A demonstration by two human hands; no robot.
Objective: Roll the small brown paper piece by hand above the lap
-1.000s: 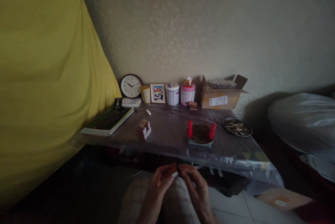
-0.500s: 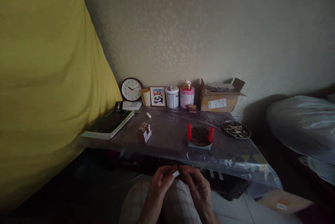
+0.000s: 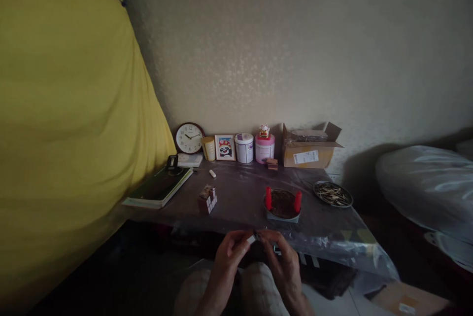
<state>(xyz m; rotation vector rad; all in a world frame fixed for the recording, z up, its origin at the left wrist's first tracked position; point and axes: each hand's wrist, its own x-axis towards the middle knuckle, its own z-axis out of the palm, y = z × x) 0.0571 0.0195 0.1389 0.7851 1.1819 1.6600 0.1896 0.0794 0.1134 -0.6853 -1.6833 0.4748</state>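
While a small box (image 3: 252, 239) was held up over the person's knees (image 3: 258, 281), near the front edge of the table (image 3: 236, 212), the left hand (image 3: 228, 257) pinched it between thumb and fingers. The right hand (image 3: 281, 257) was just beside the box's other end, its thumb and fingertips drawn close together; whether they gripped anything could not be told. Beyond the hands, on the table, a stack of little boxes (image 3: 207, 200) stood to the left, and a bowl (image 3: 274, 215) with two red candles (image 3: 268, 198) upright in it stood to the right. Farther right lay a plate (image 3: 337, 206) of matchsticks (image 3: 331, 193). Along the wall (image 3: 236, 50) stood a clock (image 3: 189, 138), a yellow cup (image 3: 209, 149), a framed picture (image 3: 225, 148), a white tub (image 3: 244, 150), a pink tub (image 3: 265, 152) topped by a cat figure (image 3: 264, 132), and an open carton (image 3: 321, 158).
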